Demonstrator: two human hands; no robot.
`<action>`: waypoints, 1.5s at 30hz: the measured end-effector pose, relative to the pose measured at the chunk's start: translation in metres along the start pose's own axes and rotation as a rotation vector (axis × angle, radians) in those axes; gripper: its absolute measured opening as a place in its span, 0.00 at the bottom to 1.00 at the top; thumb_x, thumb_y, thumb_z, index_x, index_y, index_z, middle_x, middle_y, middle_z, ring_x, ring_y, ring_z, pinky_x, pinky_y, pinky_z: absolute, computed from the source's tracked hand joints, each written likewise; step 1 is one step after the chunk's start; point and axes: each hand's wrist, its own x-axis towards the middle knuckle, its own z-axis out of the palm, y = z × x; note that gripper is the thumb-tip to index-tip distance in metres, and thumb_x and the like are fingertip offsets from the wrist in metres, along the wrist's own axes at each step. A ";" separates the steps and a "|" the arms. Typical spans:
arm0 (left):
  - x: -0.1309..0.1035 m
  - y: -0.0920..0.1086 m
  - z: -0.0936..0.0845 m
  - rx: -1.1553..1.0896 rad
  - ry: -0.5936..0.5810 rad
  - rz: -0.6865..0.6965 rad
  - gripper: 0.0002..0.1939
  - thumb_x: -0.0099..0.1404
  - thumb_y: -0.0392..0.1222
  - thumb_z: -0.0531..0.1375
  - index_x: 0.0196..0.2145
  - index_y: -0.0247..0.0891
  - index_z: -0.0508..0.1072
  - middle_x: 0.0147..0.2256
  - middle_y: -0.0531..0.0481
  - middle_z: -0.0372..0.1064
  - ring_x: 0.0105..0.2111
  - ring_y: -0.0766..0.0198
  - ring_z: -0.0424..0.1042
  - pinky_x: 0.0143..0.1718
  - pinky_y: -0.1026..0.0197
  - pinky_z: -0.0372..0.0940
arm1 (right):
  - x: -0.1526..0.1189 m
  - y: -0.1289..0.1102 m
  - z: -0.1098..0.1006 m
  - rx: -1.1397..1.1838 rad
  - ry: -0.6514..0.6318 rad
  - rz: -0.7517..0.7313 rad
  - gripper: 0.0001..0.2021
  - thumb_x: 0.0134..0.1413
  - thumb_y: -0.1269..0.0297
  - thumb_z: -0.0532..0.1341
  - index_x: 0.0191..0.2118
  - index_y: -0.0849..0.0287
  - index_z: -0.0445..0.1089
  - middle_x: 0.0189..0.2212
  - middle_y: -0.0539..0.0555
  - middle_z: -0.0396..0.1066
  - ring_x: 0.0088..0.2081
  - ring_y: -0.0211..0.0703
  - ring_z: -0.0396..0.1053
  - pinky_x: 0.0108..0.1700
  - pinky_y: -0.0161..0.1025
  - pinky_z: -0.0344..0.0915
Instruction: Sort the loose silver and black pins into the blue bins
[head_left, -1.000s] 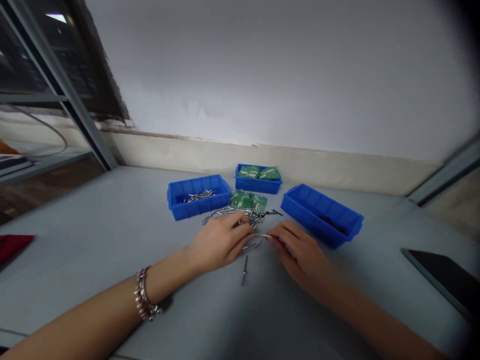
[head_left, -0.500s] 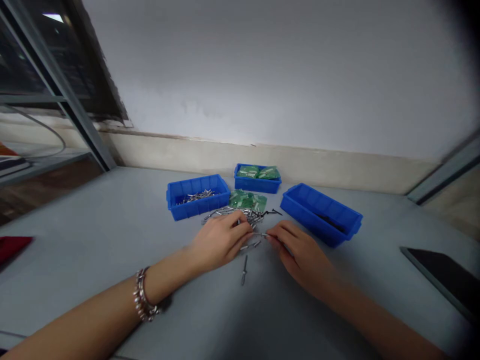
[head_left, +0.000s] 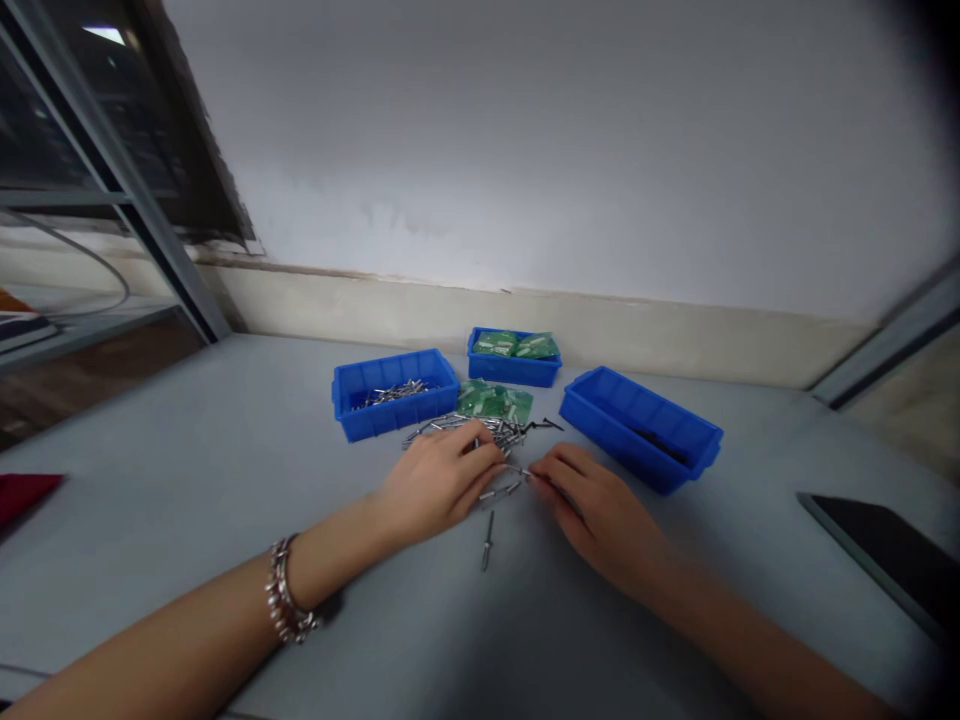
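Observation:
Between my two hands is a silver blind rivet (head_left: 519,469), a thin metal pin with a thicker end. My left hand (head_left: 446,475) pinches its left end with thumb and fingers, and my right hand (head_left: 581,495) pinches the right end. A heap of similar rivets (head_left: 506,430) lies just behind my left hand, which partly hides it. A few more rivets (head_left: 501,492) rest below the held one. One single rivet (head_left: 487,542) lies closer to me. Dark screws (head_left: 546,425) lie at the heap's right edge.
A blue bin (head_left: 397,415) with silver rivets stands left. Green packets (head_left: 495,402) lie behind the heap, and another blue bin (head_left: 514,372) holds more. The right blue bin (head_left: 641,440) contains dark pieces. A dark flat device (head_left: 885,550) is far right, something red (head_left: 28,495) far left.
My right hand has shifted very slightly left, towards my left hand. Both hands keep their pinch on the rivet, and the other things stay where they were.

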 end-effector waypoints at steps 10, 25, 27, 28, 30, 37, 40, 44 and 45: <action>0.001 0.001 -0.002 -0.022 0.016 0.003 0.13 0.68 0.40 0.45 0.35 0.34 0.67 0.35 0.45 0.64 0.32 0.63 0.65 0.31 0.61 0.64 | 0.000 0.000 -0.003 0.001 0.000 -0.049 0.08 0.57 0.69 0.51 0.35 0.59 0.68 0.32 0.55 0.66 0.33 0.43 0.66 0.36 0.42 0.66; 0.000 -0.001 0.000 -0.020 -0.010 0.012 0.14 0.68 0.40 0.44 0.33 0.34 0.67 0.35 0.46 0.63 0.31 0.64 0.65 0.31 0.61 0.64 | 0.000 -0.002 -0.006 0.027 0.107 -0.062 0.10 0.60 0.65 0.48 0.36 0.56 0.66 0.31 0.53 0.68 0.35 0.43 0.67 0.36 0.40 0.65; 0.000 -0.001 0.000 -0.012 -0.001 0.018 0.14 0.68 0.40 0.44 0.34 0.34 0.67 0.34 0.46 0.63 0.31 0.65 0.64 0.30 0.62 0.63 | 0.000 -0.001 -0.005 0.008 0.133 -0.046 0.10 0.60 0.63 0.49 0.39 0.56 0.66 0.33 0.54 0.69 0.37 0.44 0.67 0.37 0.40 0.65; 0.001 -0.001 0.000 -0.007 0.002 0.021 0.15 0.68 0.40 0.43 0.34 0.34 0.67 0.34 0.46 0.63 0.31 0.65 0.64 0.29 0.62 0.63 | 0.000 0.000 -0.004 -0.003 0.145 -0.040 0.10 0.59 0.62 0.49 0.39 0.56 0.65 0.33 0.54 0.69 0.37 0.44 0.68 0.37 0.40 0.66; 0.001 -0.001 0.000 -0.002 0.006 0.021 0.15 0.69 0.40 0.43 0.34 0.33 0.67 0.34 0.46 0.63 0.31 0.64 0.64 0.29 0.62 0.63 | 0.000 0.001 -0.003 -0.019 0.156 -0.037 0.10 0.59 0.62 0.50 0.39 0.56 0.66 0.33 0.55 0.69 0.37 0.44 0.68 0.36 0.40 0.66; 0.001 -0.001 0.000 -0.017 -0.040 0.010 0.16 0.69 0.40 0.42 0.35 0.33 0.67 0.34 0.45 0.63 0.31 0.64 0.64 0.30 0.61 0.63 | 0.000 0.002 -0.002 -0.028 0.163 -0.076 0.10 0.60 0.65 0.49 0.38 0.57 0.67 0.32 0.54 0.69 0.35 0.44 0.67 0.38 0.42 0.66; 0.001 -0.002 0.000 -0.021 -0.052 0.006 0.15 0.69 0.40 0.43 0.34 0.33 0.67 0.35 0.45 0.63 0.31 0.64 0.64 0.31 0.61 0.63 | 0.000 0.002 -0.003 -0.029 0.138 -0.088 0.10 0.60 0.66 0.49 0.36 0.57 0.67 0.30 0.54 0.68 0.34 0.43 0.66 0.37 0.42 0.65; 0.001 -0.001 0.000 -0.018 -0.070 -0.003 0.16 0.69 0.40 0.42 0.35 0.33 0.67 0.35 0.45 0.63 0.31 0.64 0.64 0.31 0.60 0.63 | 0.000 0.001 -0.003 -0.037 0.143 -0.091 0.09 0.60 0.66 0.50 0.37 0.59 0.67 0.31 0.55 0.68 0.35 0.44 0.66 0.38 0.43 0.65; 0.001 -0.001 0.000 -0.018 -0.077 -0.004 0.16 0.69 0.40 0.42 0.35 0.33 0.67 0.35 0.45 0.63 0.31 0.63 0.64 0.31 0.60 0.63 | 0.000 0.001 -0.003 -0.039 0.148 -0.096 0.09 0.59 0.66 0.50 0.38 0.59 0.67 0.31 0.55 0.68 0.35 0.44 0.66 0.38 0.43 0.65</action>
